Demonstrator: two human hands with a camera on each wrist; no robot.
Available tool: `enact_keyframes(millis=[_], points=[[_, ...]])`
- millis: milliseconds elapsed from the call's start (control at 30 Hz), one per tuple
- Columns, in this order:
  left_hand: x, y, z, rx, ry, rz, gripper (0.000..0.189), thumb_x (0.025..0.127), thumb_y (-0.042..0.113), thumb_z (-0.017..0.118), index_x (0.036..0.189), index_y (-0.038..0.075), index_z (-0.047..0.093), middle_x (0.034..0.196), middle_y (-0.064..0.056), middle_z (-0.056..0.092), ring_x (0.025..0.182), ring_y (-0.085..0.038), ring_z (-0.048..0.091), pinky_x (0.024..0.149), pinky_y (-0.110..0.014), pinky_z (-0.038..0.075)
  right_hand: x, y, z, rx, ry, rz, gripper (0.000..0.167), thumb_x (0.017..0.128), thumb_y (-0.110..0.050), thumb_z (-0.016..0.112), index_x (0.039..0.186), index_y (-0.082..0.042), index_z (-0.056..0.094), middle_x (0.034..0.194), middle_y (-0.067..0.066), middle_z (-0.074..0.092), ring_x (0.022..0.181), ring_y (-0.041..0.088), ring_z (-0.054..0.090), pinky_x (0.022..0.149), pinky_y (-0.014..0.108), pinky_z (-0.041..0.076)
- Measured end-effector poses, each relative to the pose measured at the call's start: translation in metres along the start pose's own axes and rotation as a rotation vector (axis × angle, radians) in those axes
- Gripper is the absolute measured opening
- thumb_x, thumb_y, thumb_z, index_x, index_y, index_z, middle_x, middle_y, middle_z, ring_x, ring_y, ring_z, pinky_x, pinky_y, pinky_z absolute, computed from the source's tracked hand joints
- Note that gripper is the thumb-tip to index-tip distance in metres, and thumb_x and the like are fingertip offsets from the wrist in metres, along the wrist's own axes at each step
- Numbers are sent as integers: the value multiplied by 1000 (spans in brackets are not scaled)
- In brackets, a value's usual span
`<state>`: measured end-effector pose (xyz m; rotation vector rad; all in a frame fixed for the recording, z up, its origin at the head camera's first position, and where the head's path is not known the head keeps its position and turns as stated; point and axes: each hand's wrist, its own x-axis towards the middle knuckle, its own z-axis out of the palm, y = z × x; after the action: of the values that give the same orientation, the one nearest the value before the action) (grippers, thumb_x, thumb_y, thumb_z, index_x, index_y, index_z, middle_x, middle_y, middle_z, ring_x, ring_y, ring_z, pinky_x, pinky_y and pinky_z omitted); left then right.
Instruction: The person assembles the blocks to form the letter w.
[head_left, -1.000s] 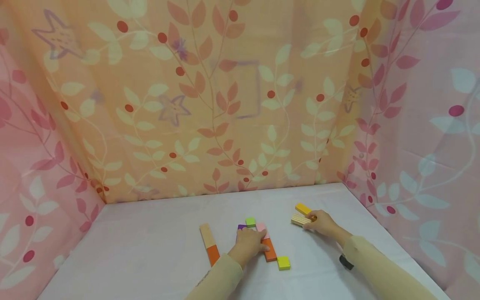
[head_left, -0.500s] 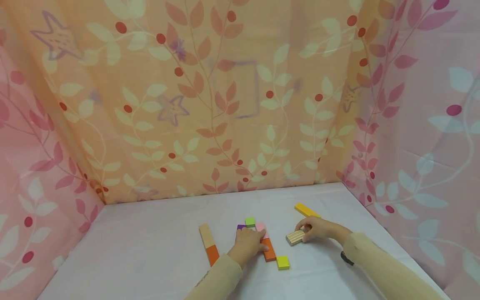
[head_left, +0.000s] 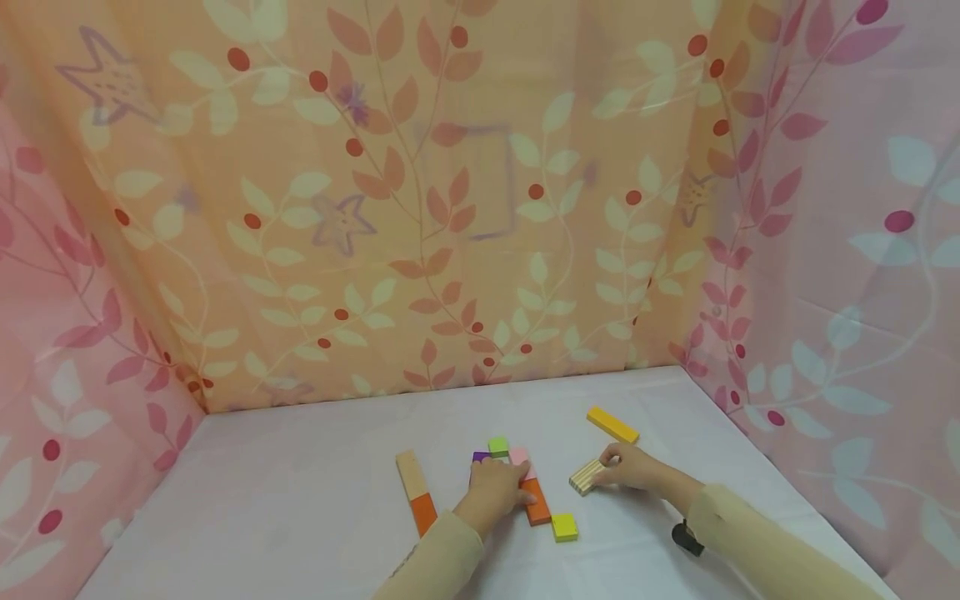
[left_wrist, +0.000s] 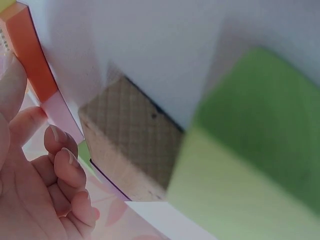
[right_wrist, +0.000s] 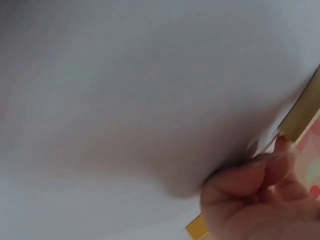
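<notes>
My left hand (head_left: pixel 491 492) lies over a group of coloured blocks. Its index fingertip touches the pink block (head_left: pixel 520 460), and the thumb is at the orange block (head_left: pixel 536 502) joined end to end with it. A purple block (head_left: pixel 481 457) and a light green block (head_left: pixel 498 446) show past its knuckles. My right hand (head_left: pixel 633 467) pinches the near end of a ridged wooden block (head_left: pixel 585 478), low over the table; the right wrist view shows that block (right_wrist: pixel 303 111) at the fingertips. In the left wrist view a grid-textured wooden block (left_wrist: pixel 130 135) and a large green block (left_wrist: pixel 255 135) stand near the palm.
A yellow-orange bar (head_left: pixel 612 424) lies behind the right hand. A yellow square block (head_left: pixel 565 527) sits at the orange block's near corner. Left of the left hand are a plain wooden block (head_left: pixel 410 475) and another orange block (head_left: pixel 423 513). Patterned curtains (head_left: pixel 420 208) surround the white table (head_left: pixel 300 492).
My right hand has drawn the ridged wooden block away from the yellow-orange bar, toward me and slightly left, and turned it. The left hand stays on the coloured blocks.
</notes>
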<state>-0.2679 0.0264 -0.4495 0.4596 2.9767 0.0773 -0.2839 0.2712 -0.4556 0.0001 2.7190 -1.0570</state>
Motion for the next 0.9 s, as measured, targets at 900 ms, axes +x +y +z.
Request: enact_keyframes(millis=[900], points=[[3,0,2,-18,-5,7,59,82,53,69,135,28,59,121,-10,66,111,-33,57,99,-51,41,5,-17,12,66,-130,41,37,79,-16,81,114,-12,70,112,15,57,96,27,51,81,42,47]])
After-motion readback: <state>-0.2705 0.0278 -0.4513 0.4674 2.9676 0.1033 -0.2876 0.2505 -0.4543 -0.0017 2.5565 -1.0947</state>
